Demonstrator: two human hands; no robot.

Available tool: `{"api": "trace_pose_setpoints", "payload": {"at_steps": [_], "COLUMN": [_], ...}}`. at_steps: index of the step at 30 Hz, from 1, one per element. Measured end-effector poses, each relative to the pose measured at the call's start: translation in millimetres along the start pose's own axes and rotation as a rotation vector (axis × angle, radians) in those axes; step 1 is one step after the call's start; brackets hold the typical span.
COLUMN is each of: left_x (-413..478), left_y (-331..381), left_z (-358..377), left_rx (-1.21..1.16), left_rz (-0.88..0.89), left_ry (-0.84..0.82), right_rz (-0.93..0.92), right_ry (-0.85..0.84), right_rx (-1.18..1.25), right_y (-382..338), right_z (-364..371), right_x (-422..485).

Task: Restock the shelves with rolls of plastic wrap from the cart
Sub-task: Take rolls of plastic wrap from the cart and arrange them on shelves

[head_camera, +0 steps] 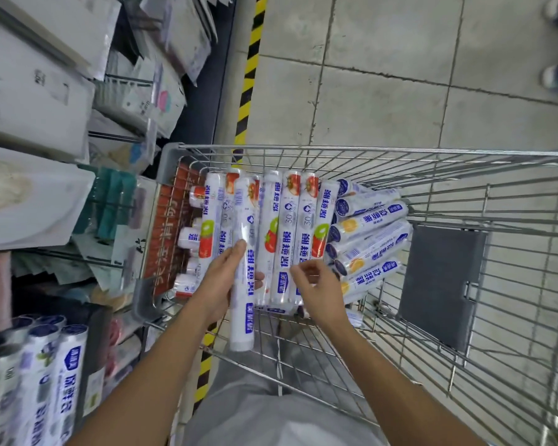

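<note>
left fingers point(236, 252): curled round one roll point(241, 217); thumb laid on its front, fingertips seen past its right edge.
left hand point(221, 280): roll gripped near mid-length.
right fingers point(300, 272): curled at the near ends of the row point(285, 236); whether anything is gripped cannot be told.
right hand point(317, 292): held just right of the gripped roll, over the cart's near left part.
roll: held lengthwise above the cart's left side, raised over the row, near end projecting toward the person.
row: rolls laid side by side, lengthwise, in the cart's left half.
pile point(367, 235): further rolls stacked crosswise, touching the row's right side.
cart point(367, 150): wire basket, parked just beside the shelves; grey flap point(441, 284) noted on its right.
shelf rolls point(57, 381): stood together at lower left.
tape point(249, 75): yellow-black strip along the shelf base on the floor point(400, 75).
</note>
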State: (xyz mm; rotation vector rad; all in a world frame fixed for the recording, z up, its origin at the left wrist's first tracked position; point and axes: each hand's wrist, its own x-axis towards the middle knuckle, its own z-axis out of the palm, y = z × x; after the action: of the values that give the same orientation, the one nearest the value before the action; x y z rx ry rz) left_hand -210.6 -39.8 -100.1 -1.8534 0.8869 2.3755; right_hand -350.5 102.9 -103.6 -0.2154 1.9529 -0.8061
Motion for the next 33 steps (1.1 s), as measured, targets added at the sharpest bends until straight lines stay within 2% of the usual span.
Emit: {"api": "trace_pose_setpoints", "payload": {"at_steps": [2,8,14,23,33], "left_x": [4,6,4,-14,-72], "left_y": [0,1,0,7,23], "left_z": [-6,-13,-20,-34,-37], "left_rx": [0.016,0.086,0.1,0.103,0.155], "left_rz": [-0.005,0.021,0.015,0.092,0.25], "left_ry": [0.024,0.061,0.052,0.049,0.031], "right_rz": [0.038,0.13,0.228,0.211,0.09], "right_ry": [0.091,0.152,0.204,0.163,-0.044], "right_rx": [-0.044,-0.169,-0.208,0.054,0.408], "right_y": [4,8,-5,-9,-33], "right_z": [-2,22,35,19,-6], "right_x": [17,61,66,35,-38]}}
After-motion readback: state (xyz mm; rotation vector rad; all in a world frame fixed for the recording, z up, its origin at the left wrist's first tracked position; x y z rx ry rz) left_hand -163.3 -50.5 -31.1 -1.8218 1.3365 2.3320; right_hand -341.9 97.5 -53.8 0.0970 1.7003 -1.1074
